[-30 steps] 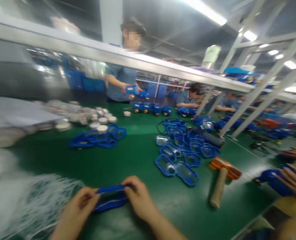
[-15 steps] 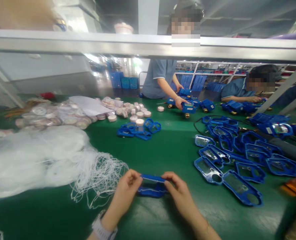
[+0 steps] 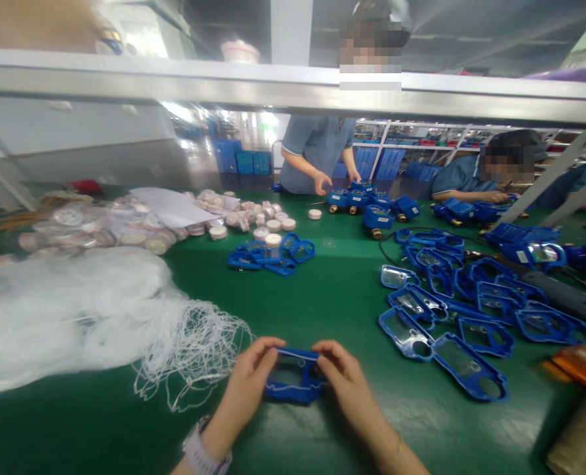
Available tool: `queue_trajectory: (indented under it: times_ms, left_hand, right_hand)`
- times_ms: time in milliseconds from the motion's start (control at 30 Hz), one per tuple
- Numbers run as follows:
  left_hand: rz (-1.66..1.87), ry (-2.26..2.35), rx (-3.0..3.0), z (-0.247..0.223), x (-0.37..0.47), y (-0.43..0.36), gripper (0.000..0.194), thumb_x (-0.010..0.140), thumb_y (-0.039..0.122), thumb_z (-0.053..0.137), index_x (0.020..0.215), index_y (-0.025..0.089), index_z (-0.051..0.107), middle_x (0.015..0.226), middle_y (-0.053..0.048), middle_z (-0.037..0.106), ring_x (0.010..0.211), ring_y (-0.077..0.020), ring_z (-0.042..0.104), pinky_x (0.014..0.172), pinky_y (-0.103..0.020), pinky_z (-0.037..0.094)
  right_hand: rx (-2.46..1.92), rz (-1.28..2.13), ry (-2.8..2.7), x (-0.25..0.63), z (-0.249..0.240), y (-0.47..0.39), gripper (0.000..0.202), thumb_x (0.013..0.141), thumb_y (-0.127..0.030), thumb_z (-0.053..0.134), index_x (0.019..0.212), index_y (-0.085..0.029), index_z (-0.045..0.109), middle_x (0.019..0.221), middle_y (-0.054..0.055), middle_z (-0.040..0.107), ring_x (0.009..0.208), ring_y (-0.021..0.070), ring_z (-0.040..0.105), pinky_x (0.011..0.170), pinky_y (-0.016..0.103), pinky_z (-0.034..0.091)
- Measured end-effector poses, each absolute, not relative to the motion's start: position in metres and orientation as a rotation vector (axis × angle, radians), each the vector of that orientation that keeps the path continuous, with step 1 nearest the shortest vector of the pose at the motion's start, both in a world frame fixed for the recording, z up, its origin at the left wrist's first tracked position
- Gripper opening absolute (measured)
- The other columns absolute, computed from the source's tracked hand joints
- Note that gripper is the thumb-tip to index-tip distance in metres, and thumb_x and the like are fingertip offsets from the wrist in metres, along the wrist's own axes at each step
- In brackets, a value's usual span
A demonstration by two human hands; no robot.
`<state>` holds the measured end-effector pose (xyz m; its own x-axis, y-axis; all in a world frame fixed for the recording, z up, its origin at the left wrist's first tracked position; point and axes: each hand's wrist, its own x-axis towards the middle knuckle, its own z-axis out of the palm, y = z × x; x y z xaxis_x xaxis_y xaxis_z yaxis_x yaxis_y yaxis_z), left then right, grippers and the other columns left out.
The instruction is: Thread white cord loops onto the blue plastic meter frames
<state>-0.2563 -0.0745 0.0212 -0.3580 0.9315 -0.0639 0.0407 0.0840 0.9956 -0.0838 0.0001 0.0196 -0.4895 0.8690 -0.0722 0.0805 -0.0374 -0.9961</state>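
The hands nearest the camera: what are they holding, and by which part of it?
A blue frame: the left hand grips its left end, the right hand its right end.

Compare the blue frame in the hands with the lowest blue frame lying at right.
The held frame is gripped between the left hand and right hand; the lying frame rests on the table with no hand on it. The held frame runs roughly level across the picture; the lying frame slants down toward the right. Both are blue.
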Motion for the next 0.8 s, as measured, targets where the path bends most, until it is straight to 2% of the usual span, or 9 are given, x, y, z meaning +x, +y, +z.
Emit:
queue_trajectory:
  times_ms: [133, 267, 367, 467, 600, 700, 800]
  left_hand:
    - [1.405, 1.560, 0.894, 0.020, -0.250, -0.075, 0.025, 0.084, 0.035, 0.049, 0.096, 0.019, 0.062, 0.078, -0.003, 0.064, 0.079, -0.0198, 0.058, 0.072, -0.027, 0.043]
    - [1.382, 1.511, 0.823, 0.020, -0.244, -0.076, 0.028, 0.086, 0.035, 0.045, 0.100, 0.018, 0.061, 0.082, -0.005, 0.066, 0.079, -0.0190, 0.059, 0.073, -0.028, 0.044]
    - [1.393, 1.450, 0.807, 0.018, -0.240, -0.077, 0.029, 0.088, 0.035, 0.044, 0.101, 0.017, 0.061, 0.089, -0.007, 0.067, 0.084, -0.0197, 0.060, 0.075, -0.029, 0.045]
    - [1.441, 1.367, 0.769, 0.016, -0.237, -0.077, 0.028, 0.088, 0.035, 0.044, 0.101, 0.017, 0.061, 0.098, -0.008, 0.066, 0.091, -0.0210, 0.060, 0.079, -0.031, 0.046]
    - [1.472, 1.316, 0.706, 0.017, -0.231, -0.078, 0.030, 0.089, 0.038, 0.044, 0.105, 0.018, 0.059, 0.110, -0.008, 0.062, 0.096, -0.0220, 0.060, 0.084, -0.032, 0.045]
    - [1.447, 1.361, 0.749, 0.018, -0.227, -0.078, 0.031, 0.086, 0.041, 0.049, 0.103, 0.018, 0.060, 0.106, -0.008, 0.063, 0.093, -0.0219, 0.060, 0.082, -0.032, 0.046]
    - [1.479, 1.408, 0.780, 0.016, -0.226, -0.078, 0.030, 0.085, 0.041, 0.051, 0.101, 0.017, 0.060, 0.099, -0.008, 0.065, 0.087, -0.0214, 0.061, 0.079, -0.032, 0.047]
  right_hand:
    - [-0.989, 1.454, -1.660, -0.084, 0.017, 0.001, 0.015, 0.081, -0.029, 0.053, 0.088, -0.020, 0.062, 0.083, 0.003, 0.055, 0.078, 0.0182, 0.054, 0.068, 0.028, 0.043]
    - [-0.974, 1.409, -1.702, -0.083, 0.016, 0.003, 0.023, 0.084, -0.032, 0.050, 0.096, -0.020, 0.065, 0.102, 0.006, 0.056, 0.078, 0.0176, 0.055, 0.071, 0.029, 0.043]
    - [-1.023, 1.485, -1.714, -0.082, 0.017, 0.003, 0.030, 0.085, -0.039, 0.047, 0.097, -0.019, 0.066, 0.085, 0.005, 0.061, 0.070, 0.0174, 0.055, 0.066, 0.029, 0.042]
    - [-1.066, 1.515, -1.681, -0.083, 0.017, 0.003, 0.033, 0.083, -0.043, 0.049, 0.093, -0.017, 0.066, 0.067, 0.002, 0.059, 0.066, 0.0182, 0.054, 0.061, 0.027, 0.040]
    - [-1.070, 1.520, -1.613, -0.087, 0.014, 0.001, 0.032, 0.082, -0.044, 0.050, 0.088, -0.018, 0.066, 0.068, 0.001, 0.060, 0.066, 0.0176, 0.053, 0.060, 0.026, 0.039]
    - [-1.050, 1.555, -1.593, -0.090, 0.010, -0.003, 0.030, 0.084, -0.044, 0.047, 0.087, -0.019, 0.064, 0.073, 0.001, 0.061, 0.067, 0.0170, 0.054, 0.062, 0.026, 0.040]
    - [-0.992, 1.603, -1.576, -0.091, 0.010, -0.007, 0.030, 0.088, -0.043, 0.043, 0.091, -0.021, 0.063, 0.085, 0.002, 0.065, 0.078, 0.0182, 0.057, 0.071, 0.027, 0.042]
